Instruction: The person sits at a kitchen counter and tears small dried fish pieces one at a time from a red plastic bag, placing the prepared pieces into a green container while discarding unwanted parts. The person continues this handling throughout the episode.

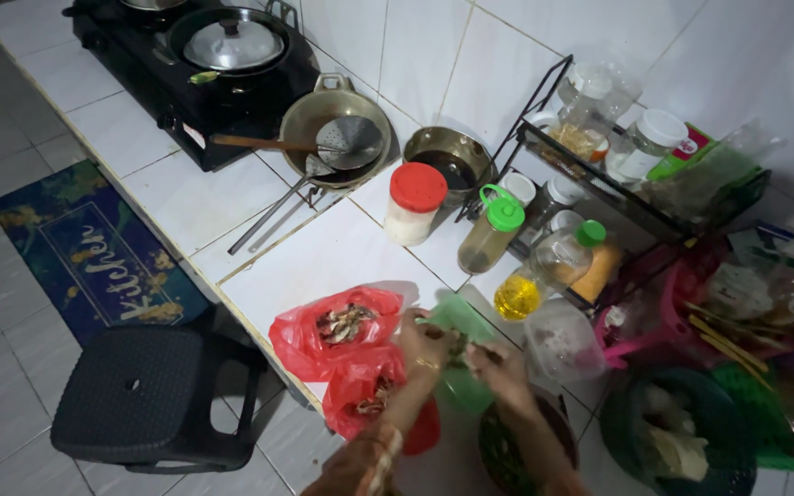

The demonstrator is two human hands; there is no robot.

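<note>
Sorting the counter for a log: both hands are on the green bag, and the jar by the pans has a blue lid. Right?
Not quite. The head view shows the jar has a red lid. The left hand and right hand are indeed on the green bag.

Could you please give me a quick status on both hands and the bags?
Left hand and right hand both gripping the green bag. Red bags open beside the left hand. Clear bag close on the right.
</note>
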